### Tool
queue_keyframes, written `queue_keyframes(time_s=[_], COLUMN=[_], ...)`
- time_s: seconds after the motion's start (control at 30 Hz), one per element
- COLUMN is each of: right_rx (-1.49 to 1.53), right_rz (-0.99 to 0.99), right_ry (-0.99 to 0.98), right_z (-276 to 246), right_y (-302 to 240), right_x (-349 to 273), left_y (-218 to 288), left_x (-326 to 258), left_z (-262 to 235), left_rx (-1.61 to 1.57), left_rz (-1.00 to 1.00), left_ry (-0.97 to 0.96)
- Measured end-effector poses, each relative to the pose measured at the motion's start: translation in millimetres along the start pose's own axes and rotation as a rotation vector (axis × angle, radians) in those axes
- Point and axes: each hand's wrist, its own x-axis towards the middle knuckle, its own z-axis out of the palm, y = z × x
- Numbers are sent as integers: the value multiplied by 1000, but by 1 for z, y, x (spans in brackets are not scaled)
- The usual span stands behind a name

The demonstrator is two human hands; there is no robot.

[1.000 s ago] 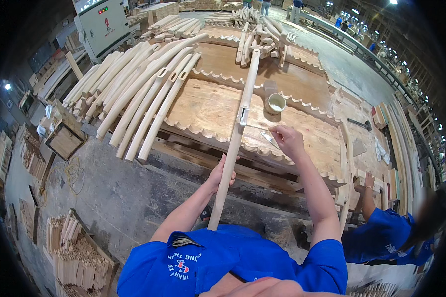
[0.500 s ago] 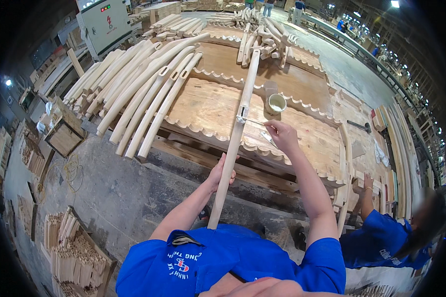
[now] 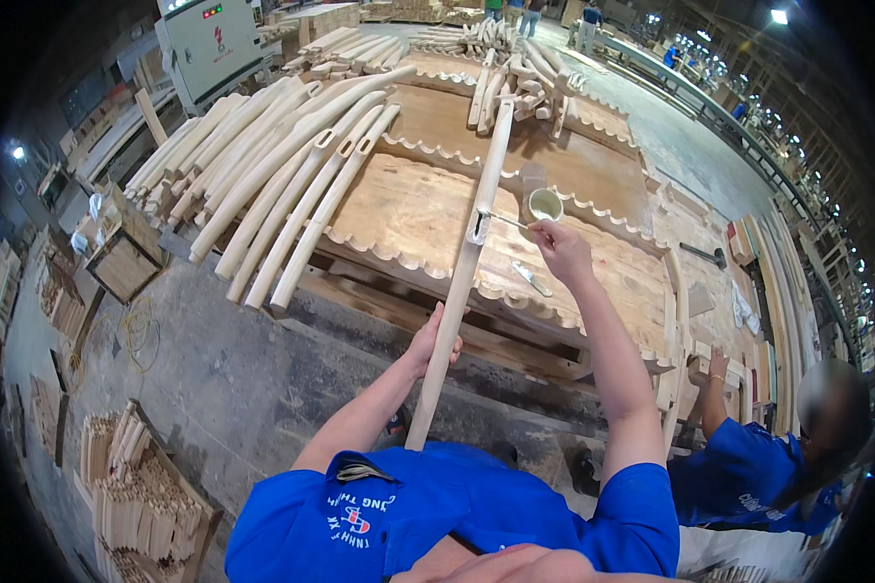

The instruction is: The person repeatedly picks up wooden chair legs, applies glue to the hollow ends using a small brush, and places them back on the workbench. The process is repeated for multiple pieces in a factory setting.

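A long pale wooden leg (image 3: 454, 311) with a dark slot slants across the bench's front edge, its lower end near my waist. My left hand (image 3: 436, 340) is wrapped round its lower part from the left. In my right hand (image 3: 562, 249) I pinch a thin stick (image 3: 508, 222), whose tip touches the leg beside the slot. White paste shows round the slot. Just beyond my right hand stands a small cup (image 3: 545, 205) with pale stuff inside. A narrow, light-coloured tool (image 3: 532, 279) lies on the bench nearer to me.
Scalloped wooden racks (image 3: 593, 321) run across the bench. Curved wooden legs (image 3: 292, 194) are stacked at left, more pieces (image 3: 525, 73) at the far end. A hammer (image 3: 703, 253) lies at right, where a co-worker's hand (image 3: 717, 364) rests on wood. Cut pieces (image 3: 141, 496) stand on the floor at lower left.
My right hand has moved slightly away from me, carrying the stick's tip from the slot's near end up along it. The narrow tool has come into fuller view. My left hand keeps its grip.
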Motion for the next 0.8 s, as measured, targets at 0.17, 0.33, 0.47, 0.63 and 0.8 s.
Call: queue_keyframes(time_s=[0.17, 0.33, 0.47, 0.63, 0.8], right_rx=[21, 30, -17, -41, -387], right_rz=[-26, -5, -17, -27, -205], right_ry=[-45, -1, -80, -180, -93], right_z=[2, 6, 4, -9, -47], right_y=[2, 2, -1, -1, -23], right_x=[-4, -2, -8, -20, 3], left_y=[2, -2, -1, -3, -4], left_x=[0, 0, 0, 1, 1], left_z=[-3, 1, -1, 0, 7], left_rx=[20, 16, 12, 4, 49], left_rz=[-7, 7, 10, 17, 34], left_ry=[-3, 13, 9, 29, 139])
